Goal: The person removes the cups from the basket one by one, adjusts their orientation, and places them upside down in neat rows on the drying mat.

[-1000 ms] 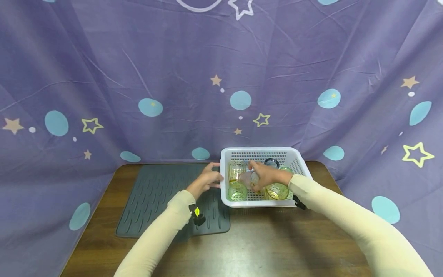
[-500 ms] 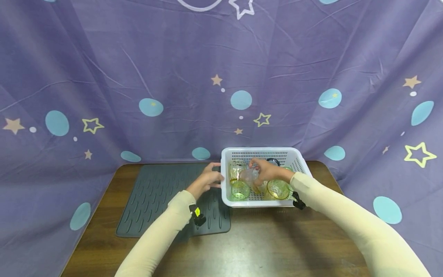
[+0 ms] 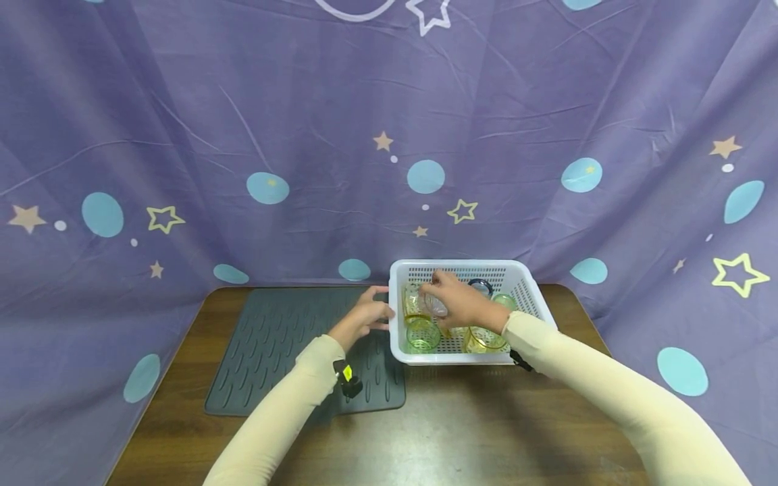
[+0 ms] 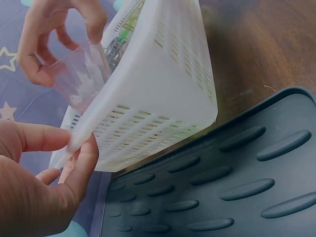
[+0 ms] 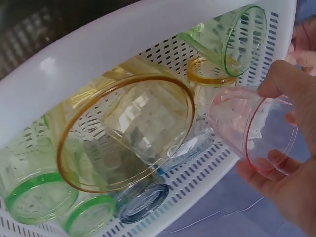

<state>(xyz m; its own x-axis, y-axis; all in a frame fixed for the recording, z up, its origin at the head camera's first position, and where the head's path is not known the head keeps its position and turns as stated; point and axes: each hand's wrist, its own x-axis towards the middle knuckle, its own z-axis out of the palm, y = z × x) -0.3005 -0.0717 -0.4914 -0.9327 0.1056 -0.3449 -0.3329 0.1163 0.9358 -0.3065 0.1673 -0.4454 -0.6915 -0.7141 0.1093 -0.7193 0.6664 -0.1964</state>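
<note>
Two hands at a white basket of glasses, set near the back edge of the counter, right of its middle. The right hand grips the pink glass, its thumb on one side and its fingers on the other; the red rim of this glass lies toward the palm. The pink glass is held over the left part of the basket, near the basket's back edge; whether it touches a neighbour cannot be told. The left hand pinches the basket's left rim between thumb and fingers, as the left wrist view shows.

Within the basket, a green glass occupies the front left corner, with an amber-rimmed glass just behind it along the left edge. A larger yellow glass, its wide mouth rimmed in amber, lies near the front edge, right of the middle. A blue glass is near the back edge, and two green-rimmed glasses lie toward the right end, near each other.

A dark grey mat with raised oval ridges covers the left part of the counter, its right edge close to the basket. Behind hangs a purple curtain patterned with stars and blue ovals.
</note>
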